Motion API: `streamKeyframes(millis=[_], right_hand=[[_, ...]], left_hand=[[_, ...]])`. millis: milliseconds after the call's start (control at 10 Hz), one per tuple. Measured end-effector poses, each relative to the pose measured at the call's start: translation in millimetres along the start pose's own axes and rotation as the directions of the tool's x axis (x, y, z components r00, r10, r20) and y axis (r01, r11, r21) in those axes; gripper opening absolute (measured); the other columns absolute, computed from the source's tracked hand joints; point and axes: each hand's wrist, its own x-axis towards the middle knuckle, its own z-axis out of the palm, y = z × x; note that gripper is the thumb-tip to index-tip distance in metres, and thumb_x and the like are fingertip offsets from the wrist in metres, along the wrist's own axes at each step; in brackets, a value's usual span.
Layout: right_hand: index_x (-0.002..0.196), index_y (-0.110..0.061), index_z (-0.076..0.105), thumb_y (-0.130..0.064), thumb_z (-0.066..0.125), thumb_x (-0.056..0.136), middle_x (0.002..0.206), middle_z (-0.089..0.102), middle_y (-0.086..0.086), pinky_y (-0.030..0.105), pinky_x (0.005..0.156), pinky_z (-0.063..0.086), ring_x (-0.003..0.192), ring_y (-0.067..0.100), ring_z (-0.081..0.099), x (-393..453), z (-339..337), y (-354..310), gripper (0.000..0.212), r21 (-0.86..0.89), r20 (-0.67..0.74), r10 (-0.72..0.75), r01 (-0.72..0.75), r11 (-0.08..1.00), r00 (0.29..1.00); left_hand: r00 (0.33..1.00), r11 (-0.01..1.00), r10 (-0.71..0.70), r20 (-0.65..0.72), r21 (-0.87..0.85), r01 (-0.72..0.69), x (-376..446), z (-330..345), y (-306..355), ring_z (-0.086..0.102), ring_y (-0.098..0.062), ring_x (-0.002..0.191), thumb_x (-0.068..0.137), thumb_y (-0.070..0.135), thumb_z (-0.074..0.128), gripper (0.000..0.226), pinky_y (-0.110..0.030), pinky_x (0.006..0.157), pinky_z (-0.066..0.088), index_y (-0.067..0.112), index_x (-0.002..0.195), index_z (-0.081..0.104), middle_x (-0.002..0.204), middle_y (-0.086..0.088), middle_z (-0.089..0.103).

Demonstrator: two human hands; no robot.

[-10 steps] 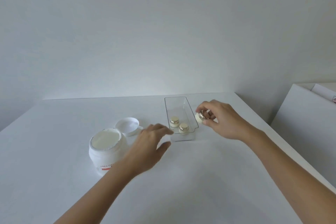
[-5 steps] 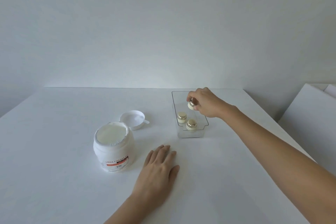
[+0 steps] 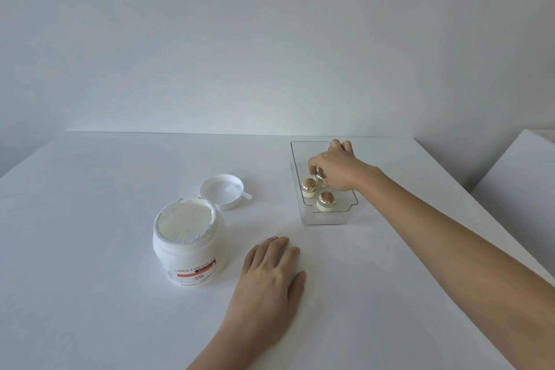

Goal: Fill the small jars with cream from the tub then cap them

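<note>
Gold-capped round jar [image 3: 319,176] pinched by right hand [image 3: 338,170] inside clear tray [image 3: 326,218]; left hand [image 3: 270,276] lies flat.

A white worktop [image 3: 90,249] meets a plain pale wall [image 3: 270,39]; a white box-like unit [image 3: 522,189] stands at right.

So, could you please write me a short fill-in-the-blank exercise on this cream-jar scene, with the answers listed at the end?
1. The cream tub stands with its lid ____.
2. The left hand lies ____ on the table.
3. The right hand grips a small jar inside the clear ____.
4. Counting the gripped one, ____ gold-capped jars sit there.

Answers: off; flat; tray; three
</note>
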Motion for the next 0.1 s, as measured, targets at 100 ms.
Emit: streamKeyframes(millis=[100], right_hand=[[0.115, -0.026, 0.057, 0.003, 0.05, 0.083, 0.087, 0.059, -0.01, 0.033, 0.076, 0.019, 0.107, 0.025, 0.035, 1.6, 1.4, 0.9, 0.044, 0.006, -0.007, 0.009, -0.009, 1.0, 1.0]], left_hand=[[1.0, 1.0, -0.004, 0.001, -0.004, 0.004, 1.2, 3.0, -0.9, 0.032, -0.019, 0.137, 0.098, 0.039, 0.035, 0.038, -0.027, 0.114, 0.017, 0.022, 0.129, 0.05, 0.145, 0.002, 0.042]])
